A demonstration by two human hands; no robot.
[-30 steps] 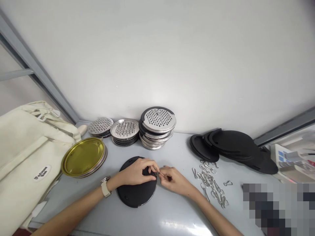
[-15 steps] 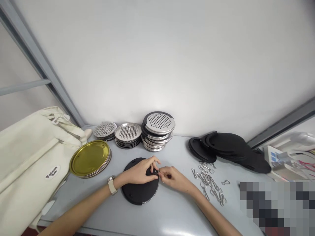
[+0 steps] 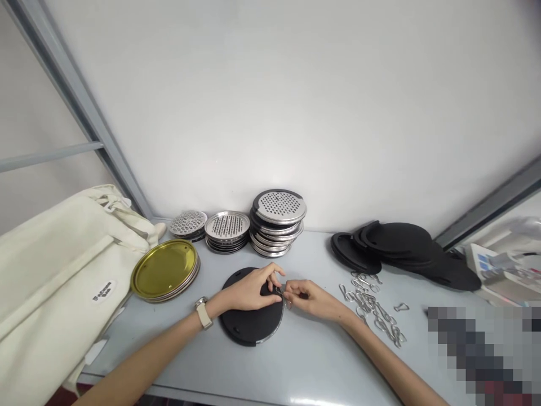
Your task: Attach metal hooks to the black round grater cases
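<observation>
Across the pale gray table (image 3: 321, 355), from the left, come a cream cloth bag (image 3: 54, 282), a stack of gold tin lids (image 3: 164, 269) and three stacks of perforated steel discs (image 3: 276, 223). Front and center, the left hand (image 3: 253, 290) clamps the edge of a black disc (image 3: 249, 327) lying flat on the table, while the right hand (image 3: 308, 299) pinches a small metal clip (image 3: 279, 290) at the disc's rim, fingertips together. Farther right lie loose metal clips (image 3: 369, 304) and a stack of black discs (image 3: 406, 248)
</observation>
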